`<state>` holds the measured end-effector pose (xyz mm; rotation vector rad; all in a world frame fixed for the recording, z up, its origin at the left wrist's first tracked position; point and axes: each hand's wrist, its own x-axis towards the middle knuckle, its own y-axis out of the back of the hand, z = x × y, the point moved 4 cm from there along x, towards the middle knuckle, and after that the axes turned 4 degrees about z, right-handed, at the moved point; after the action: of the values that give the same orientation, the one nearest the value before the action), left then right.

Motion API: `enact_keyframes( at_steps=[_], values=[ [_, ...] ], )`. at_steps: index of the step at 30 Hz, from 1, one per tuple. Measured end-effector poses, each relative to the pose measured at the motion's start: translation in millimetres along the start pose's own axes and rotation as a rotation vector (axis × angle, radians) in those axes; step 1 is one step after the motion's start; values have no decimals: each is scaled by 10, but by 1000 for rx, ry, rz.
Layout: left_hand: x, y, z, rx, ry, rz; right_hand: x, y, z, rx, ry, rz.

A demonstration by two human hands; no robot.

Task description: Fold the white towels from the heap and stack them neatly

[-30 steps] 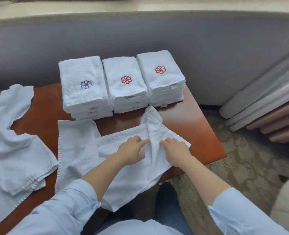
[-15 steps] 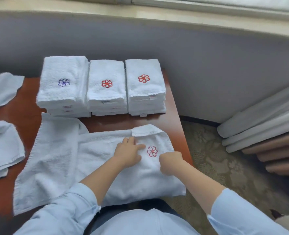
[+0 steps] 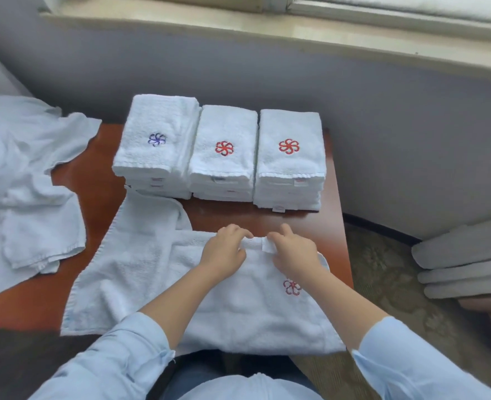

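The left hand point(image 3: 224, 251) and right hand point(image 3: 293, 252) pinch the far side of the towel point(image 3: 152, 280), which hangs over the table's point(image 3: 94, 197) near edge, so a hard tug could slide it off.

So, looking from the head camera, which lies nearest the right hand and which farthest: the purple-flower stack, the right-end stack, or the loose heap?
1. The right-end stack, just beyond the right hand.
2. The purple-flower stack, at the left end of the row.
3. The loose heap, far off to the left.
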<state>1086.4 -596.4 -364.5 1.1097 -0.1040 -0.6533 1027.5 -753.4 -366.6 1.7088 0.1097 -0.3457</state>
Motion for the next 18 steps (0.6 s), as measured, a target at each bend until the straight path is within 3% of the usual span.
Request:
enact_keyframes(
  at_steps=[3,5,8,15,18],
  values=[
    [88,-16,-27,53,-64,-85,29,-30,66,-12,-47,18],
    [155,-14,-23,58,-90,-119,42,41,156,147,-145,84],
    [276,51,47,-50,-63,-94,48,302,260,441,-316,251],
    [686,245,523,-321,-185,-260,-40,834,478,710,-525,523],
    [801,282,643,-328,-210,-236,-123,933,596,761,-576,590]
  ],
)
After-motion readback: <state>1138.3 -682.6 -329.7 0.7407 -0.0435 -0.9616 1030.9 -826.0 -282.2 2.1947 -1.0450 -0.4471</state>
